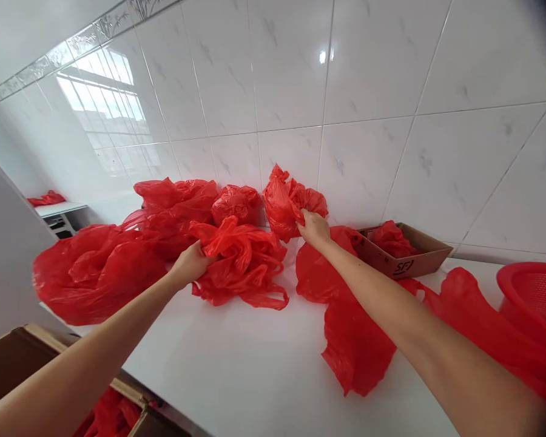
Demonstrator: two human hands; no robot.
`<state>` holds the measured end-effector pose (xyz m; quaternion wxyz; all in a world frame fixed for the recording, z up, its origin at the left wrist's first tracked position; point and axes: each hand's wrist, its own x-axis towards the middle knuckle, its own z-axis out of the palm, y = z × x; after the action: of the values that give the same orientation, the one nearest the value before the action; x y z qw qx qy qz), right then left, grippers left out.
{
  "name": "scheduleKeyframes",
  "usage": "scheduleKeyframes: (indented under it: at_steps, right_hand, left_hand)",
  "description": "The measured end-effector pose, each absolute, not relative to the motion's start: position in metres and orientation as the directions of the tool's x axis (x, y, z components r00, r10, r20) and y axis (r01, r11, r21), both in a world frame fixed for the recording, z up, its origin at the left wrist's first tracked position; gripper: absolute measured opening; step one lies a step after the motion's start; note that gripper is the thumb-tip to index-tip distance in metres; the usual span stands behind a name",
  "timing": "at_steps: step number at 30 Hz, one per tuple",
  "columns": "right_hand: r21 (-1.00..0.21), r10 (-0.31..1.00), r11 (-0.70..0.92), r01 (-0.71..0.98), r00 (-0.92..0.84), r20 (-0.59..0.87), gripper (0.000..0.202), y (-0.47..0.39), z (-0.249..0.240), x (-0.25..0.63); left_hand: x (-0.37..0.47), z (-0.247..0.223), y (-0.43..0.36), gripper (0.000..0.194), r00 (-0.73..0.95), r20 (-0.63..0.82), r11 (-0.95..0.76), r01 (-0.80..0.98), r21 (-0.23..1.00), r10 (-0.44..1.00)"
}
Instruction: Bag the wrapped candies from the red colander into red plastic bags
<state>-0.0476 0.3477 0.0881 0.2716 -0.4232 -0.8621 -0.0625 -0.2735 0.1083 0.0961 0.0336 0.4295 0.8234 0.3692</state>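
A crumpled heap of red plastic bags [241, 255] lies on the white table in front of me. My left hand [192, 262] grips its left side, the fingertips partly hidden in the folds. Further back by the wall, a bunched red plastic bag [286, 203] stands upright. My right hand [315, 228] is closed on its lower right part. Between the two, a round, knotted-looking red bundle [237, 204] rests against the tiles. Loose flat red bags [359, 340] are spread beneath my right forearm.
Large piles of red bags [95, 273] cover the table's left end. To the right are a small cardboard box [418, 262] with red plastic inside and a red basket [519, 291]. An open carton [40, 340] stands below the front left edge. A tiled wall [291, 79] bounds the back.
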Motion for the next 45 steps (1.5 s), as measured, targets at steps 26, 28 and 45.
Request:
scheduleKeyframes:
  at_steps: [26, 28, 45]
  right_hand:
    - [0.041, 0.719, 0.595, 0.802, -0.555, 0.419, 0.049, 0.347, 0.102, 0.08]
    - [0.038, 0.696, 0.617, 0.786, -0.568, 0.439, 0.042, 0.332, 0.113, 0.11]
    - [-0.167, 0.984, 0.09, 0.982, -0.061, 0.17, 0.021, 0.261, 0.116, 0.407]
  left_hand:
    - [-0.192, 0.057, 0.248, 0.097, -0.481, 0.381, 0.073, 0.69, 0.72, 0.79]
    - [-0.186, 0.047, 0.216, 0.094, -0.448, 0.416, 0.041, 0.717, 0.696, 0.791]
    - [-0.03, 0.0, 0.091, 0.059, 0.042, 0.293, -0.232, 0.722, 0.651, 0.955]
